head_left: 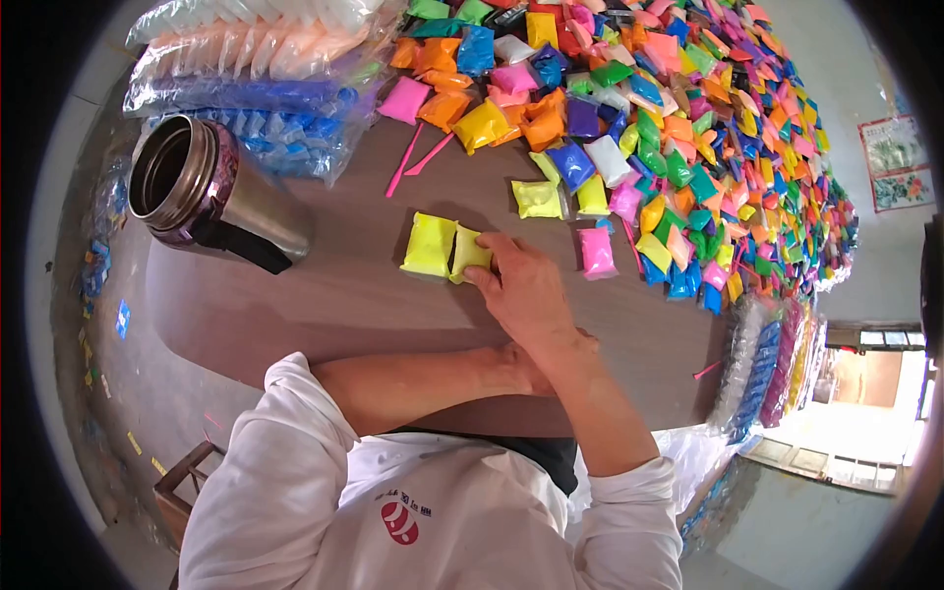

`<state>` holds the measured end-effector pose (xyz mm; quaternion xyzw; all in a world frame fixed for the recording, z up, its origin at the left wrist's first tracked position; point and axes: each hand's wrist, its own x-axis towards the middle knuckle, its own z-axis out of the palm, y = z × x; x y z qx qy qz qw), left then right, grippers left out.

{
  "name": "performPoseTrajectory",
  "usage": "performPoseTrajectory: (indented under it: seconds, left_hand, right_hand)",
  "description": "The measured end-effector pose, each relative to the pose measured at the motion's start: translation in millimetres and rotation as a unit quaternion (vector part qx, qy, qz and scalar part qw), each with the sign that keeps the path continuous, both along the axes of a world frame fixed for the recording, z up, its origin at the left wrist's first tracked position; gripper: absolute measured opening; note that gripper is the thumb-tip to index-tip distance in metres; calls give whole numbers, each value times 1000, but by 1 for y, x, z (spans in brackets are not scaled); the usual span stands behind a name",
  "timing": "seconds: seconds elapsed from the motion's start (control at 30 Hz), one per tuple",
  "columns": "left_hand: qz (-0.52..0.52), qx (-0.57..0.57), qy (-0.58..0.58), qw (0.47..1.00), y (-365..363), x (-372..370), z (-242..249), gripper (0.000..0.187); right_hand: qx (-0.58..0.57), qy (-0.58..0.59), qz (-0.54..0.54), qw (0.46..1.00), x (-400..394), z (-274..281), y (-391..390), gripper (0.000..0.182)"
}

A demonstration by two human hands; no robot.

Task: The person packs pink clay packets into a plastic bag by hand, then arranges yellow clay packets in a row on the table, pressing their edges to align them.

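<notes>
Thumb and fingers of my right hand [526, 295] pinch the right edge of a small yellow packet [470, 254], closed on it. Directly left of it, a larger yellow packet [430, 244] lies flat on the brown table. My left hand [531, 369] is crossed beneath my right forearm near the wrist. Most of its fingers are hidden there, so what they do cannot be made out. A pink packet [597, 253] lies to the right of my right hand, and another yellow packet [537, 200] lies beyond it.
A big heap of small coloured packets [678, 128] covers the far right. An uncapped steel flask [231, 187] stands at left, before bagged packets [256, 88]. Two pink plastic sticks [405, 162] lie near the heap. More filled bags [757, 364] sit at the right edge.
</notes>
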<state>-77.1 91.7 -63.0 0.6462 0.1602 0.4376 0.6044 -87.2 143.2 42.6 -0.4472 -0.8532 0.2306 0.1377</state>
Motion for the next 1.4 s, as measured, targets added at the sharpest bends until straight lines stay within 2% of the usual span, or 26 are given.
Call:
performPoseTrajectory:
  seconds: [0.07,0.17,0.2,0.27,0.37,0.47,0.57,0.67,0.77,0.87,0.97,1.0,1.1,1.17,1.27,1.37,1.4]
  left_hand:
    - [-12,-6,-24,1000,1,1,-3,22]
    - [99,145,52,983,0,-9,11,20]
    - [153,213,86,961,-1,-13,19,20]
    - [127,210,97,965,3,-25,45,18]
    - [102,166,167,967,3,-25,51,17]
    - [97,154,199,963,4,-21,47,17]
    - [104,172,192,961,5,-20,43,18]
    - [102,157,201,962,4,-21,44,18]
    - [117,136,176,968,4,-16,38,18]
    - [121,88,177,973,6,-21,51,24]
    - [118,36,187,975,12,-27,59,33]
    - [117,22,189,975,14,-27,60,36]
    - [78,-67,148,984,15,-34,73,47]
    - [66,-123,170,975,14,-33,75,51]
    - [52,-127,79,987,10,-26,74,52]
    - [81,-45,113,989,16,-26,65,52]
    - [69,-59,141,986,18,-29,66,52]
  right_hand:
    - [-15,37,-10,999,1,-4,-1,36]
    - [-74,43,-23,996,5,6,1,30]
    - [-18,65,-35,997,9,4,5,28]
    - [92,109,-54,988,20,1,19,25]
    - [134,25,-91,986,25,25,46,22]
    - [144,47,21,988,28,17,73,22]
    - [107,-9,73,991,26,7,86,25]
    - [62,-153,15,986,14,29,80,31]
    - [56,-145,13,988,23,29,80,38]
    - [54,3,-85,995,43,38,67,31]
    - [-38,79,-219,972,87,70,41,33]
    - [-54,116,-251,959,116,59,38,31]
    - [-156,266,-265,914,168,50,4,31]
    - [-199,283,-270,899,175,47,-24,28]
    - [-228,331,-268,875,172,29,-49,26]
    - [-225,402,-282,841,164,10,-57,24]
    - [-218,431,-289,827,159,10,-56,24]
